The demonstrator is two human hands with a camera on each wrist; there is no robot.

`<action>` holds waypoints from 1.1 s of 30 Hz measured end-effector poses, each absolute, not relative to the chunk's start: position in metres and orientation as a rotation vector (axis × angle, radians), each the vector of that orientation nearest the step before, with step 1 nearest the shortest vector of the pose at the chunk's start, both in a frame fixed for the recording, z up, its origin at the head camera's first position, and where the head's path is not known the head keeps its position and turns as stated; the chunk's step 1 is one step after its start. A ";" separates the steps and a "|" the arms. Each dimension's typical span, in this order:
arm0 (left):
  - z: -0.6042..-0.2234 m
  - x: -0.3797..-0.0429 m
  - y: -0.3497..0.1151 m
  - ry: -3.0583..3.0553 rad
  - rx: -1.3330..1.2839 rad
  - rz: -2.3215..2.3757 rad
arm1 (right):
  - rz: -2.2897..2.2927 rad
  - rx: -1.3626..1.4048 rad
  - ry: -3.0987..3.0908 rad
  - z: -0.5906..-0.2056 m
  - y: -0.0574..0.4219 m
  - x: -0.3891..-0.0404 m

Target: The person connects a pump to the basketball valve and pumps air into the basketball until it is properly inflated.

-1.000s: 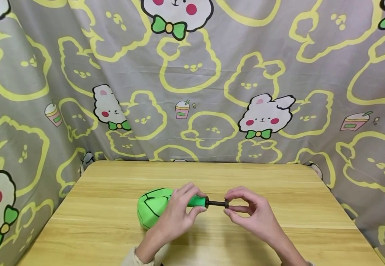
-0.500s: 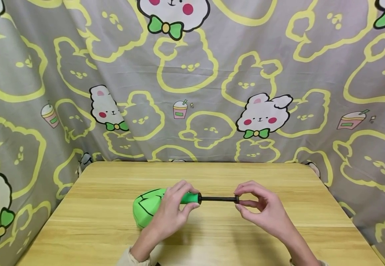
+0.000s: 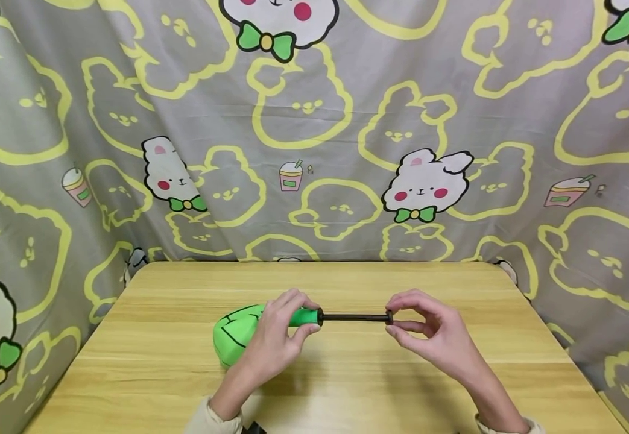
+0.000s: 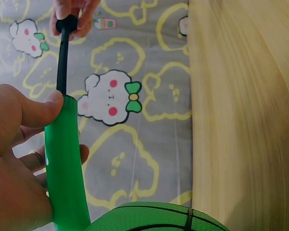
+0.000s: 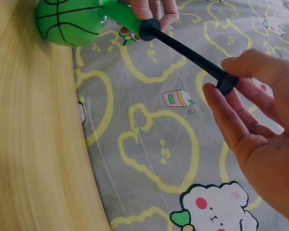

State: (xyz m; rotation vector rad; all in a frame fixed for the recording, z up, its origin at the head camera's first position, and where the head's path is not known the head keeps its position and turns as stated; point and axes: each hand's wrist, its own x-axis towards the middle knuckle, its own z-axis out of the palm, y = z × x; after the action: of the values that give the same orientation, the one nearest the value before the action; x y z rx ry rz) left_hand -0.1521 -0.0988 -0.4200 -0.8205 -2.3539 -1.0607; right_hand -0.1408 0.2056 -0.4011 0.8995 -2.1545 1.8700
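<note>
A small hand pump with a green barrel [image 3: 306, 317] and a black plunger rod [image 3: 354, 317] is held level above the table. My left hand [image 3: 277, 334] grips the barrel, the thumb near its black-collared end. With thumb and fingertips, my right hand [image 3: 438, 328] pinches the round black handle [image 5: 226, 84] at the rod's far end. A long stretch of rod shows between the hands. At the barrel's other end is a green ball [image 3: 233, 334] with black basketball lines, partly hidden behind my left hand in the head view; the right wrist view shows it [image 5: 70, 21] meeting the barrel.
The wood-grain table [image 3: 444, 392] extends under both hands to its back edge. Behind it and on both sides hangs a grey curtain [image 3: 347, 138] printed with yellow outlines and white rabbits.
My right hand has moved right with the handle, drawing much more rod out of the barrel. My left hand, the barrel and the ball sit slightly farther left in view.
</note>
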 end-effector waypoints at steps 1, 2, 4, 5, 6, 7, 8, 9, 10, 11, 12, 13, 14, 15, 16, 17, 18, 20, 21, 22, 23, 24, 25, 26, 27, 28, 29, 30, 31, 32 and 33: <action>-0.420 -0.152 -0.099 -2.353 -0.815 -1.065 | 1.882 0.893 -2.150 -0.400 0.205 -0.141; -0.419 -0.152 -0.100 -2.354 -0.813 -1.068 | 1.895 0.885 -2.145 -0.400 0.205 -0.140; -0.420 -0.152 -0.100 -2.357 -0.812 -1.066 | 1.915 0.869 -2.132 -0.400 0.204 -0.140; -0.421 -0.152 -0.100 -2.360 -0.811 -1.061 | 1.918 0.868 -2.125 -0.400 0.204 -0.140; -0.421 -0.152 -0.100 -2.359 -0.812 -1.057 | 1.919 0.869 -2.116 -0.400 0.203 -0.140; -0.422 -0.152 -0.100 -2.358 -0.813 -1.052 | 1.921 0.872 -2.106 -0.401 0.202 -0.140; -0.422 -0.152 -0.099 -2.355 -0.814 -1.046 | 1.918 0.867 -2.105 -0.402 0.202 -0.141; -0.423 -0.152 -0.099 -2.351 -0.813 -1.039 | 1.916 0.861 -2.104 -0.402 0.200 -0.141; -0.423 -0.152 -0.098 -2.348 -0.814 -1.034 | 1.916 0.857 -2.106 -0.403 0.199 -0.141; -0.424 -0.152 -0.098 -2.344 -0.815 -1.028 | 1.912 0.851 -2.110 -0.404 0.198 -0.142; -0.424 -0.151 -0.097 -2.341 -0.818 -1.023 | 1.912 0.846 -2.113 -0.405 0.196 -0.142; -0.424 -0.151 -0.096 -2.339 -0.820 -1.018 | 1.909 0.838 -2.120 -0.406 0.195 -0.142; -0.424 -0.151 -0.096 -2.338 -0.823 -1.013 | 1.905 0.830 -2.125 -0.407 0.193 -0.142; -0.424 -0.150 -0.095 -2.337 -0.825 -1.009 | 1.905 0.831 -2.125 -0.409 0.191 -0.142; -0.424 -0.150 -0.095 -2.337 -0.827 -1.006 | 1.906 0.831 -2.123 -0.410 0.189 -0.142; -0.424 -0.149 -0.094 -2.338 -0.829 -1.003 | 1.908 0.827 -2.120 -0.411 0.188 -0.141; -0.424 -0.149 -0.094 -2.340 -0.828 -1.001 | 1.912 0.825 -2.113 -0.412 0.186 -0.141; -0.424 -0.148 -0.093 -2.346 -0.827 -0.997 | 1.924 0.821 -2.098 -0.415 0.181 -0.141; -0.423 -0.148 -0.092 -2.350 -0.826 -0.994 | 1.926 0.820 -2.091 -0.417 0.179 -0.141; -0.423 -0.148 -0.092 -2.356 -0.825 -0.994 | 1.930 0.820 -2.080 -0.418 0.177 -0.141; -0.423 -0.147 -0.092 -2.361 -0.824 -0.995 | 1.928 0.821 -2.070 -0.420 0.174 -0.141; -0.423 -0.147 -0.091 -2.367 -0.824 -0.996 | 1.925 0.823 -2.060 -0.421 0.172 -0.141; -0.422 -0.146 -0.091 -2.373 -0.824 -0.997 | 1.921 0.828 -2.049 -0.422 0.169 -0.141; -0.422 -0.146 -0.091 -2.379 -0.823 -0.998 | 1.919 0.831 -2.040 -0.423 0.167 -0.141; -0.422 -0.145 -0.091 -2.385 -0.822 -1.001 | 1.913 0.829 -2.034 -0.424 0.165 -0.141; -0.422 -0.145 -0.090 -2.390 -0.822 -1.001 | 1.912 0.822 -2.033 -0.425 0.163 -0.140; -0.422 -0.144 -0.089 -2.393 -0.823 -0.999 | 1.909 0.811 -2.033 -0.426 0.160 -0.140; -0.422 -0.144 -0.089 -2.395 -0.824 -0.996 | 1.909 0.802 -2.032 -0.427 0.158 -0.139; -0.423 -0.144 -0.088 -2.395 -0.823 -0.992 | 1.908 0.796 -2.032 -0.428 0.157 -0.139; -0.423 -0.144 -0.088 -2.395 -0.823 -0.990 | 1.908 0.789 -2.033 -0.429 0.155 -0.139; -0.423 -0.143 -0.087 -2.395 -0.822 -0.987 | 1.910 0.783 -2.035 -0.429 0.153 -0.139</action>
State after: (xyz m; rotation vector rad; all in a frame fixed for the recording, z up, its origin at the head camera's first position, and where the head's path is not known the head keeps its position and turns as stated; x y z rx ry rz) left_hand -0.1435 -0.0872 -0.4235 -0.8219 -2.3948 -0.9868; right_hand -0.1391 0.1530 -0.4295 0.7828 -2.0348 1.9101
